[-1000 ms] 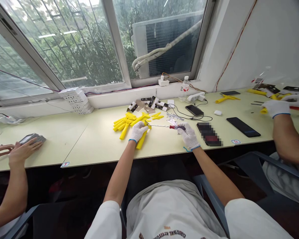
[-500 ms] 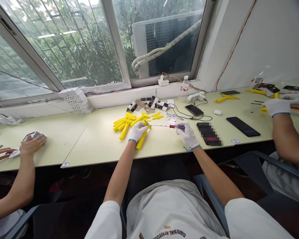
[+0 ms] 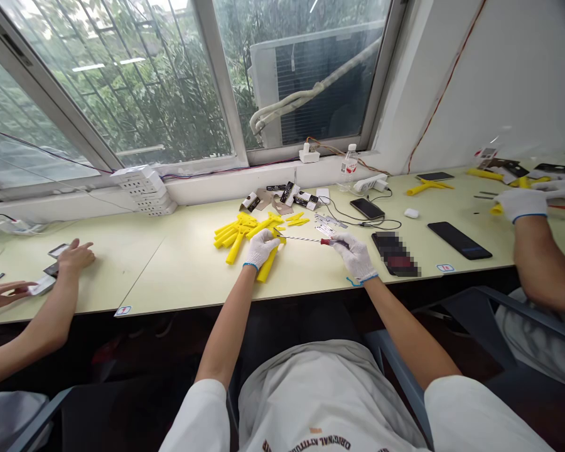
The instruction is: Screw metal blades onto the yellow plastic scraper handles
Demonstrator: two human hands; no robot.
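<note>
My left hand [image 3: 260, 248], in a white knit glove, is closed around a yellow plastic handle [image 3: 267, 267] whose lower end points toward me. My gloved right hand [image 3: 356, 258] grips a screwdriver [image 3: 327, 242] by its red, see-through handle. The long thin shaft runs left, and its tip meets the top of the yellow handle by my left fingers; the exact contact is too small to make out. Beside my left hand lies a pile of similar yellow handles [image 3: 235, 240]. Small flat yellow pieces [image 3: 297, 220] and thin silver metal strips [image 3: 327, 225] lie beyond my hands.
Black-and-white cards [image 3: 289, 193] lie at the back. Rightward are a phone [image 3: 367, 208] with a cable, a partly blurred dark object [image 3: 395, 253], another phone [image 3: 459, 240] and a white earbud case [image 3: 411, 213]. Co-workers' hands [image 3: 76, 256] show at both sides.
My hands stay in nearly the same place; the screwdriver handle looks turned slightly within my right hand. The left co-worker's hand has lifted off a grey object and moved right, fingers now spread.
</note>
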